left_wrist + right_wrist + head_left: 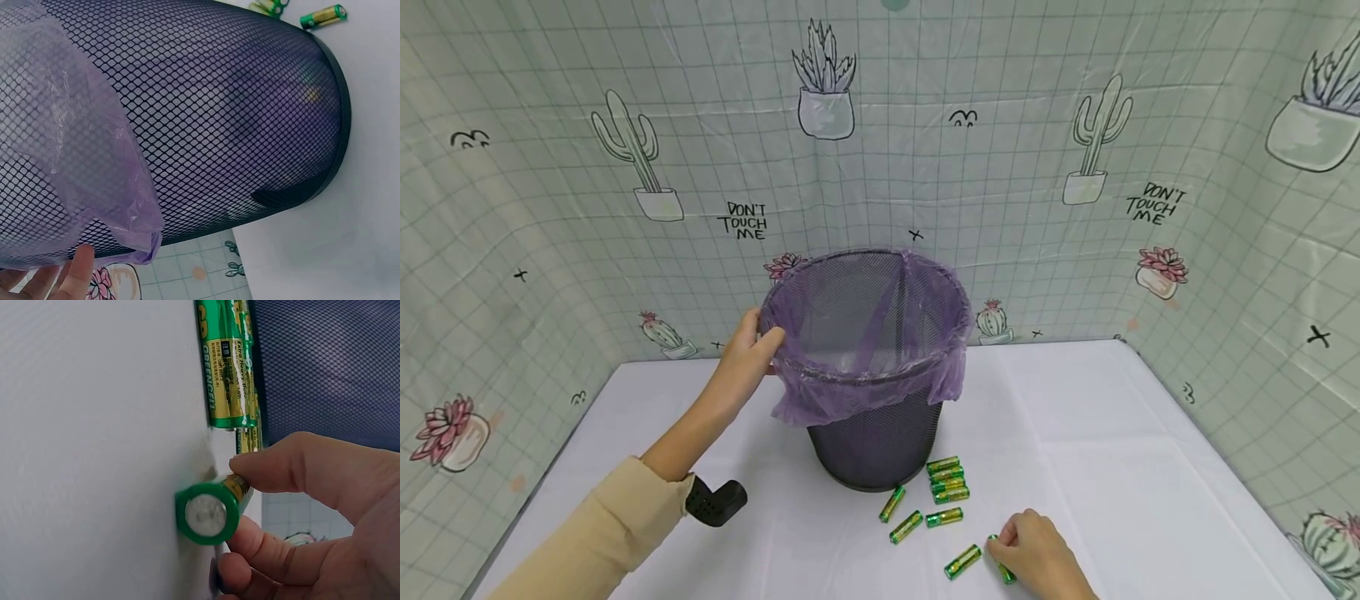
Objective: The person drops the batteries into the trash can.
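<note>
Here's the right hand [1037, 554], thumb and fingers closed in a pinch on a green battery [206, 515], flat end facing the wrist camera. Over on the other side, the left hand [752, 350] grips the rim of the mesh bin [876, 450], thumb over the top, fingers outside, right at the purple bag [820, 400] lining it.

Underneath, a white table [1150, 467]; behind and to both sides, a pale gridded backdrop [887, 192] with potted cacti and "DON'T TOUCH ME" lettering. A beige sleeve [595, 525] comes in from the left.

And the battery? Between right thumb and fingers, low over the table near its front edge of view; whether it touches the cloth, I can't tell. Just beside it lies a loose battery [962, 562], three more sit further toward the bin, and a side-by-side row [948, 482] rests close to the bin's base.
</note>
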Motion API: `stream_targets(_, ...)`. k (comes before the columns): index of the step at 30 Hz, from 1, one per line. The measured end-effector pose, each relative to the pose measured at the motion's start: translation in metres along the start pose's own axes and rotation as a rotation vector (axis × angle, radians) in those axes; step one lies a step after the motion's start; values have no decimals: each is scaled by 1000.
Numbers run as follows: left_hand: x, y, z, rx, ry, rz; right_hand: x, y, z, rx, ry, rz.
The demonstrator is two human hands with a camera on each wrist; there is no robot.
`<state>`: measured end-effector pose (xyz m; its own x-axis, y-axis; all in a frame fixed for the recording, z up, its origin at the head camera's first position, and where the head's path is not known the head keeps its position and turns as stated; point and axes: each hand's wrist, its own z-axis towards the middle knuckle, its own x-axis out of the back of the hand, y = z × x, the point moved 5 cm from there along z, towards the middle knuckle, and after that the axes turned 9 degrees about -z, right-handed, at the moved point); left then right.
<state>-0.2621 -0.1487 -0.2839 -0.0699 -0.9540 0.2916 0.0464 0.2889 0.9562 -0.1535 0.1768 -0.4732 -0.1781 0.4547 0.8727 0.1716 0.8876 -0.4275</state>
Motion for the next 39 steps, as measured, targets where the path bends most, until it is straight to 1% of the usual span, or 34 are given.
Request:
stream_targets(5, 0, -1, 1, -5, -1, -3, 3, -1, -1, 1, 5, -7)
stream_targets(9, 0, -2, 1, -8, 4, -1, 9, -2, -1, 13, 30, 14)
stream_targets(13, 0, -2, 2, -7, 14, 2, 19, -6, -2, 28, 67, 14)
stream_targets(17, -1, -3, 2, -4, 18, -2, 36, -12, -3, 61, 101, -7)
stream_targets(19, -2, -4, 1, -3, 16, -4, 47, -18, -5, 104, 130, -19)
stream_targets(22, -2, -5, 1, -1, 16, -7, 67, -30, -8, 192, 187, -29)
stream_targets(30, -1, -3, 1, -7, 19, 8, 127, -67, -15, 470, 456, -20)
stream_targets(34, -1, -2, 1, -14, 21, 1, 149, -85, -16, 574, 531, -3)
stream_targets(39, 0, -3, 1, -13, 23, -1, 165, -102, -18, 656, 581, 12)
